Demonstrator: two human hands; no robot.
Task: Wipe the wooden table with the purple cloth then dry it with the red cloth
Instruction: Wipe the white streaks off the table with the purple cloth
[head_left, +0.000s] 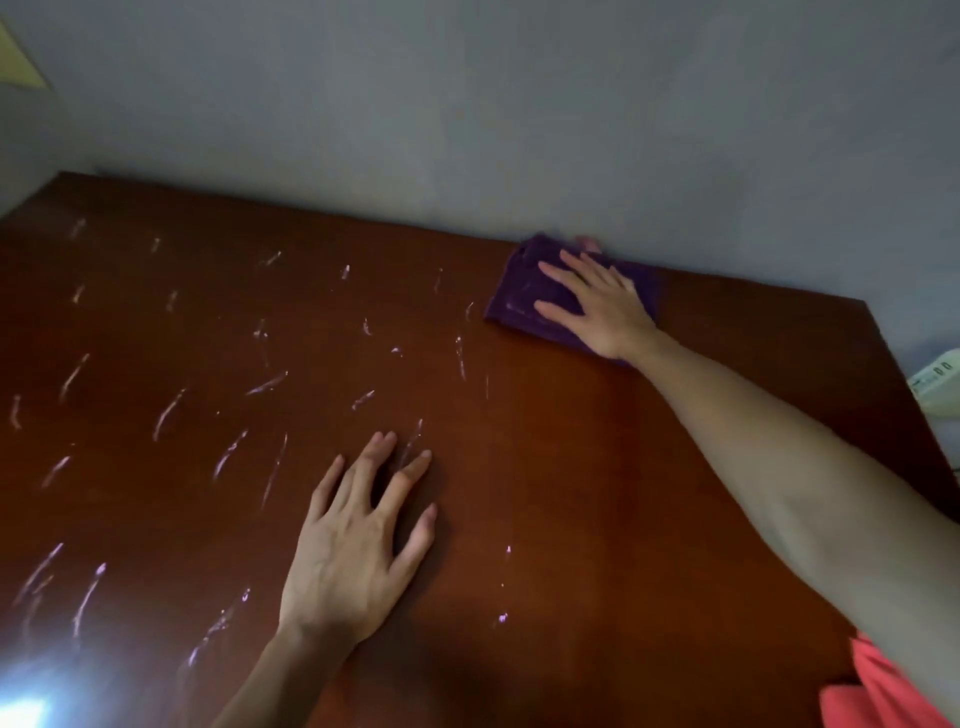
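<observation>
Up at one o'clock on the reddish-brown wooden table (597, 493), right against the grey wall (519, 130), sits the folded purple cloth (519, 296), and the right hand (602, 306) is pressed flat on top of it. That grip is wide, fingers spread, palm bearing down rather than pinching the fabric. The left hand (358, 540) lies at six o'clock, fingers splayed and resting on bare wood, holding nothing, bracing by the look of it.

Now the relation that matters: whitish wet streaks (166, 415) cover the table from about seven through eleven o'clock, all of them lying toward nine o'clock from the cloth. The cloth's long axis runs roughly from the far edge toward the near edge, so a broad face is presented to that side. I'd judge the next stroke wants to sweep toward nine o'clock, and the right hand owns it, being the one on the cloth. The strip on the three o'clock side looks clear of streaks.

Down at five o'clock, a patch of coral-red fabric (883, 691) shows; whether it is the drying cloth I cannot tell.
</observation>
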